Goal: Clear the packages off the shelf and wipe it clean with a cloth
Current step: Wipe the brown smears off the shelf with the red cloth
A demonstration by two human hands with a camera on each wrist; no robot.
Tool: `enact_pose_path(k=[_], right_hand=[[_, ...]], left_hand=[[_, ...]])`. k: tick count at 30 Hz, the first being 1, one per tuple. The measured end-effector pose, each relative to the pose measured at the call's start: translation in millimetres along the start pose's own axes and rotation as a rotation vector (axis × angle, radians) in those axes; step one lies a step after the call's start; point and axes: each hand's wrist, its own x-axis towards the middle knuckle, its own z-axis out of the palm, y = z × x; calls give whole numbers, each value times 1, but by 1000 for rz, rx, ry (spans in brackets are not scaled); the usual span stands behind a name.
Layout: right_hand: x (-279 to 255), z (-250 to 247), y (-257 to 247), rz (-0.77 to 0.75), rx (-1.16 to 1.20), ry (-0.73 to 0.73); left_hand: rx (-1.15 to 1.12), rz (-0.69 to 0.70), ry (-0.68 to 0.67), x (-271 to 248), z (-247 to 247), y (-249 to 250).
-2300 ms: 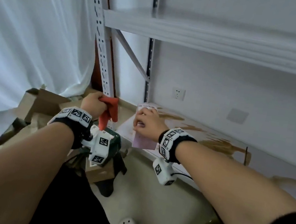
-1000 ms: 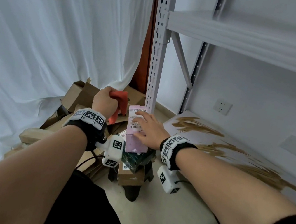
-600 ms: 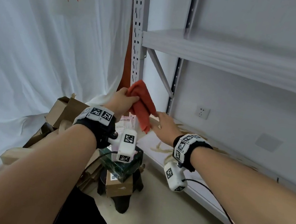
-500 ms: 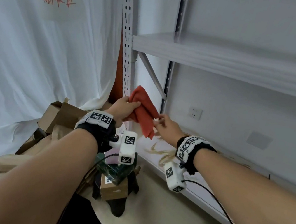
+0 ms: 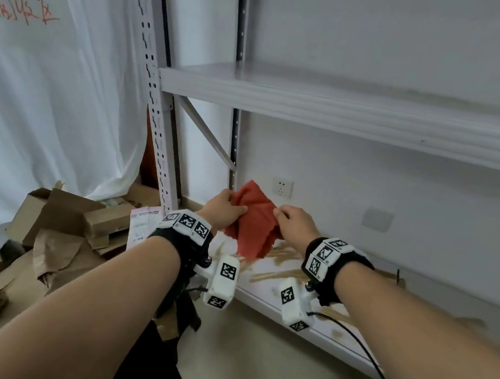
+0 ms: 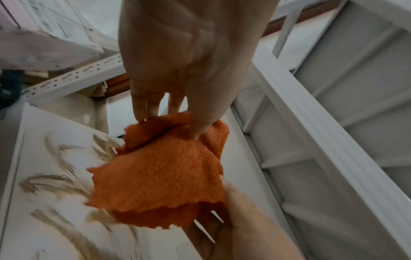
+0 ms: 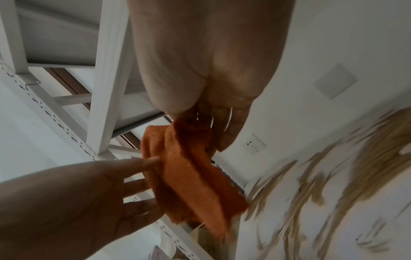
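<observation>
Left hand [image 5: 223, 206] and right hand [image 5: 294, 221], forearms outstretched, both pinch a crumpled orange-red terry cloth [image 5: 253, 222] above the brown-smeared white shelf [image 5: 272, 286].

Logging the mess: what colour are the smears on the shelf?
Tan-brown smears on the white shelf; clearest in the right wrist view.

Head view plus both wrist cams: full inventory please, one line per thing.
cloth: 1, orange-red, held up over the left end of the lower shelf
lower shelf: 1, white with brown smears, below both hands
upper shelf: 1, white, above the hands
upright: 1, white perforated post, left end of the rack
socket: 1, white, wall behind the cloth
cover plate: 1, white, wall right of the socket
pink package: 1, left of the rack, on the pile
cardboard pile: several brown pieces, floor at left
curtain: 1, white, red writing, left
left hand: grips the cloth's left edge
right hand: pinches the cloth's right edge
</observation>
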Motion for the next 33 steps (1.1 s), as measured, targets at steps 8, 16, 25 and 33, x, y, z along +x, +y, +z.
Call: enact_pose_path(k=[8,16,25,33], right_hand=[[-16,-26,19,44,143,-32],[-37,-45,42,197,573,-100],[-50,-61,67,201,432,-9],[-40,-84,100,333,291,226]], left_hand=[[68,103,-182,-19,47,20],[83,126,-255,-3,78,18],[-106,94,-238,-28,98,38],[-86,68,-18,5,102,43]])
